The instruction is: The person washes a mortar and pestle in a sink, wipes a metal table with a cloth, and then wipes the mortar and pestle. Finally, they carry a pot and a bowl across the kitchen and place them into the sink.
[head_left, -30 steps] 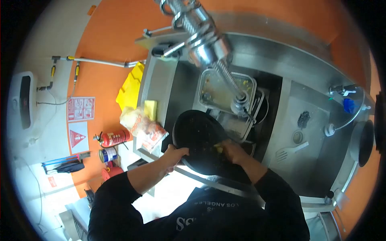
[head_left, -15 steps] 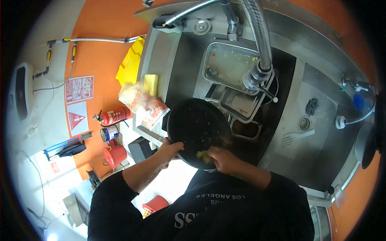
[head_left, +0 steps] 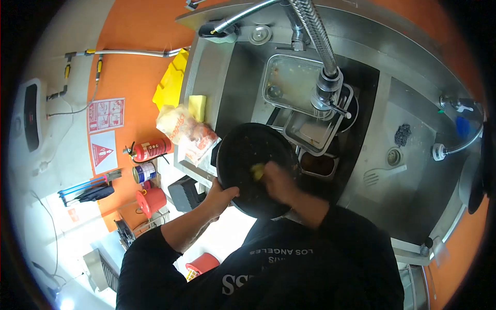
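Observation:
A round black pan (head_left: 242, 150) is tilted over the near edge of the sink, its dark inside facing me and dotted with small specks. My left hand (head_left: 221, 197) is closed on the pan's near-left rim, thumb over the inside. Inside the pan, my right hand (head_left: 280, 183), blurred by motion, is closed on a small yellow sponge (head_left: 257, 171) pressed against the surface. The fingertips on the sponge are partly hidden.
Beyond the pan, the sink basin holds a metal tray (head_left: 294, 77) of cloudy water and smaller metal containers (head_left: 310, 132) under a spray faucet (head_left: 326, 93). A white slotted spatula (head_left: 382, 175) and a scouring pad (head_left: 402, 135) lie in the right basin. A plastic bag (head_left: 188, 134) and yellow sponge block (head_left: 197, 107) sit left.
My right hand has moved the sponge up and slightly left, from the pan's near edge toward its middle. My left hand still grips the rim. The spray faucet has shifted slightly in view.

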The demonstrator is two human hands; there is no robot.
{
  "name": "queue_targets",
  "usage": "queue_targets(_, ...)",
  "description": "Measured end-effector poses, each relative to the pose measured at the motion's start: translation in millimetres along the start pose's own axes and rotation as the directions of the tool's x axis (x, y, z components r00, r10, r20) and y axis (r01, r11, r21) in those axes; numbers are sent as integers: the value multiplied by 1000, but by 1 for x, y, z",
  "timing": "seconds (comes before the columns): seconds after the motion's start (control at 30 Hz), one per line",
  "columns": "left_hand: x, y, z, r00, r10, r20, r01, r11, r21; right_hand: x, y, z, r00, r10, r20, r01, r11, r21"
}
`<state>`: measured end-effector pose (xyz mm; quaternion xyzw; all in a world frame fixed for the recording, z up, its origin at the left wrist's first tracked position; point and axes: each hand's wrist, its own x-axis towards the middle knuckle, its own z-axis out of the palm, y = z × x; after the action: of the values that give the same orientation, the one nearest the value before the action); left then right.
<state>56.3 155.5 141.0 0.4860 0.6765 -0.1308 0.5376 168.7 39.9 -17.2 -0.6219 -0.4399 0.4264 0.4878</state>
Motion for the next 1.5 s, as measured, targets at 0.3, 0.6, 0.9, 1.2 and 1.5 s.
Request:
queue_targets(0.3, 11, -24, -4, 993, -105, 49, 108, 992, -60, 7, -45, 13, 978, -205, 27, 194, 958, 212)
queue_targets(0.6, 17, -43, 4, 974, -177, 144, 208, 948, -240, 35, 8, 22, 999, -46, 20, 47, 998, -29)
queue_targets(0.9, 7, -53, 5, 978, -184, 99, 207, 921, -331, 66, 42, 1, 934, 330, 140, -278, 913, -299)
queue_targets(1.2, 1, -63, 10, 963, -211, 169, 266, 857, -441, -18, 21, -78, 748, -3, 664, 252, 926, -281)
queue_targets(1.5, 5, -100, 14, 961, -177, 211, 267, 780, -566, 69, 34, -271, 929, 370, -23, -365, 902, -228)
